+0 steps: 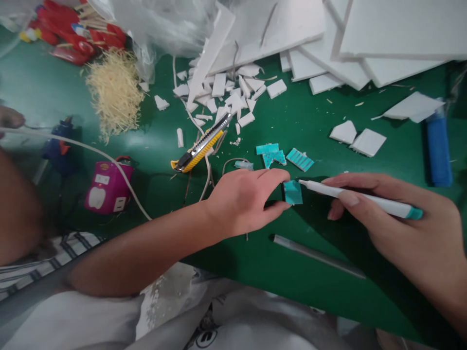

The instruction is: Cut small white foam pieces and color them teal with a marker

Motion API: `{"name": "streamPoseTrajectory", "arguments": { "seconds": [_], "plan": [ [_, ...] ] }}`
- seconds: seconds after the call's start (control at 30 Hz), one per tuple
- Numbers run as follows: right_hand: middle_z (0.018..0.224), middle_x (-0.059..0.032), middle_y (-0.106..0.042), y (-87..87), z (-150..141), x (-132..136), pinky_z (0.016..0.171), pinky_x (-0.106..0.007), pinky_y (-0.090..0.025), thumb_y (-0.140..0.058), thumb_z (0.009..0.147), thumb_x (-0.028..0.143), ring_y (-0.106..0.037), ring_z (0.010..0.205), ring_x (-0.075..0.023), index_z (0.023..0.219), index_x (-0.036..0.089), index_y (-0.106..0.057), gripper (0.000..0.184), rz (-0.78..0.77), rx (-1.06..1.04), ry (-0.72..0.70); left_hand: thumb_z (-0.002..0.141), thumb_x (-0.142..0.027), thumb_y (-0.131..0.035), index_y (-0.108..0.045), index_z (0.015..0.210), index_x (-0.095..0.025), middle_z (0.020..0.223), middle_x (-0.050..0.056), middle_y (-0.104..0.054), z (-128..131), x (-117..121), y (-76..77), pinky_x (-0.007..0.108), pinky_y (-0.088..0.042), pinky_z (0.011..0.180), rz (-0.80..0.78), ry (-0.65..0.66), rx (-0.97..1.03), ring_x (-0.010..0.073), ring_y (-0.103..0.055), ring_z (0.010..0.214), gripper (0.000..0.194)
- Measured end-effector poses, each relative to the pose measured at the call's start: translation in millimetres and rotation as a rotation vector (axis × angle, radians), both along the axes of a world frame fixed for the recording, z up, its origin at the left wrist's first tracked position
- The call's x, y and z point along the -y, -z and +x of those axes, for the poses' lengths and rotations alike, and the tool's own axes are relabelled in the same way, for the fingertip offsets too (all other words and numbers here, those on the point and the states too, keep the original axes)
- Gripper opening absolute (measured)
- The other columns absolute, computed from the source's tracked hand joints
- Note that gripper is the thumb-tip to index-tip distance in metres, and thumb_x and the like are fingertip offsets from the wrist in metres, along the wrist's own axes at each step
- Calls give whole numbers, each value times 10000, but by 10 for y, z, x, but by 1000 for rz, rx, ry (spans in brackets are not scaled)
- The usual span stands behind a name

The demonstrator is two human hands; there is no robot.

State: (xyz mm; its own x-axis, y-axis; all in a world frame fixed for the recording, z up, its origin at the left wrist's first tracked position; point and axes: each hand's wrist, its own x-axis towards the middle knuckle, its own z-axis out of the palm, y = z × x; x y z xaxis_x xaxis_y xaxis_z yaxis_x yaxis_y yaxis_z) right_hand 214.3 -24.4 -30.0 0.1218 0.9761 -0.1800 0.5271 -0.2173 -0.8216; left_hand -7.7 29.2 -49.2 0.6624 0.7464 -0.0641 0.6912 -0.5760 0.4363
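Between the thumb and fingers of my left hand (248,201) is a small teal square piece (293,192), pinched by its edges. My right hand (397,214) grips a white marker (383,204) with a teal end, its tip close to the right edge of the square; whether it touches I cannot tell. Just beyond lie a striped teal piece (300,159), a dotted teal piece (274,158) and a plain teal strip (267,148). A grey tube-like stick (319,256) rests on the green table nearer to me.
A yellow utility knife (200,146) with its blade out lies left of centre, near white foam scraps (233,97). Foam boards (401,29) are stacked at the back right. A pink power adapter (108,187), a white cable (83,149) and shredded straw (115,92) occupy the left, beside another person's hand (10,117).
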Motion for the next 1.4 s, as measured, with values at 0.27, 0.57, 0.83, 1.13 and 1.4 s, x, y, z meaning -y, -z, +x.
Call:
{"name": "streamPoseTrajectory", "arguments": {
  "seconds": [0.27, 0.57, 0.83, 1.13, 1.4],
  "plan": [
    [579, 44, -645, 8, -66, 39, 523, -259, -491, -659, 857, 438, -607, 534, -129, 776, 311, -740, 171, 44, -16, 40, 885, -405, -642, -630, 1118, -233, 638, -69, -588, -5, -13, 1, 237, -369, 584, -6, 3, 2, 118, -565, 573, 290],
    [596, 26, -662, 10, -15, 9, 502, -273, -499, -662, 856, 444, -617, 539, -148, 786, 309, -754, 177, 4, -31, 19, 882, -400, -645, -636, 1147, -232, 658, -58, -615, -2, -7, 6, 247, -376, 604, -32, -7, 9, 131, -571, 590, 313],
    [568, 27, -647, -12, -13, 9, 492, -272, -485, -658, 854, 457, -594, 515, -139, 779, 299, -756, 201, 5, -25, 14, 870, -384, -665, -644, 1111, -218, 629, -66, -571, 4, -3, 14, 246, -344, 584, -15, -4, 31, 124, -530, 562, 294],
    [581, 40, -669, -9, 4, 18, 464, -248, -452, -669, 844, 425, -577, 495, -116, 747, 303, -753, 176, -4, -14, -31, 864, -386, -662, -635, 1090, -231, 619, -77, -556, 2, -6, 3, 230, -351, 574, -13, -7, 28, 112, -529, 555, 275],
    [566, 48, -648, 19, -25, 16, 480, -265, -461, -675, 839, 389, -590, 507, -130, 772, 308, -759, 134, -17, -73, 25, 877, -386, -653, -633, 1107, -225, 628, -75, -560, -7, -11, 22, 235, -350, 596, 2, 3, 31, 115, -540, 573, 282]
  ]
}}
